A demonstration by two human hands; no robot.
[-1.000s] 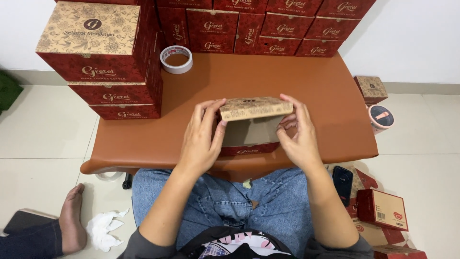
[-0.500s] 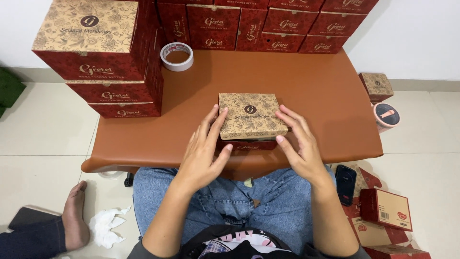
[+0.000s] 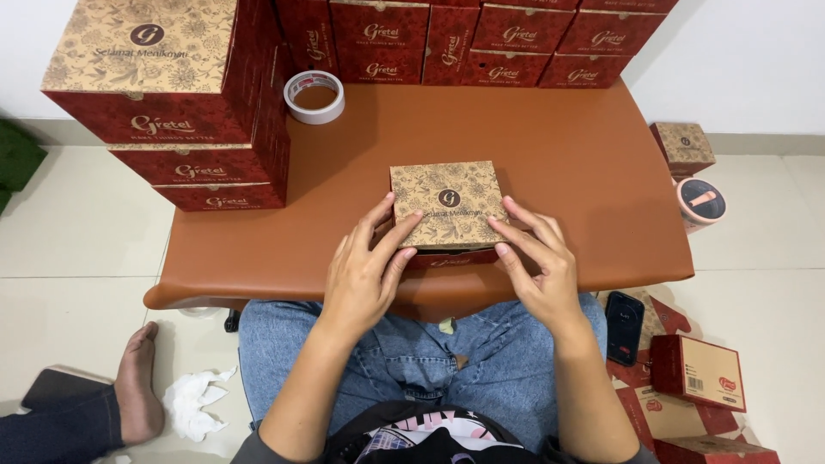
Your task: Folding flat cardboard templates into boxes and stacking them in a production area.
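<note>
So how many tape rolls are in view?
1. The tape roll lies flat on the table, beside the left box stack. Others may be hidden behind the boxes.

A brown padded bench (image 3: 567, 146) carries a closed patterned box (image 3: 447, 199) near its front edge, a roll of tape (image 3: 314, 96) at the back left, a stack of red boxes (image 3: 172, 103) on the left corner, and a row of red boxes (image 3: 481, 43) along the back.

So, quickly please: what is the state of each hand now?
Left hand: open, fingers resting on the lid of the small square red cardboard box with a tan flowered top.
Right hand: open, fingertips on the same lid.
</note>
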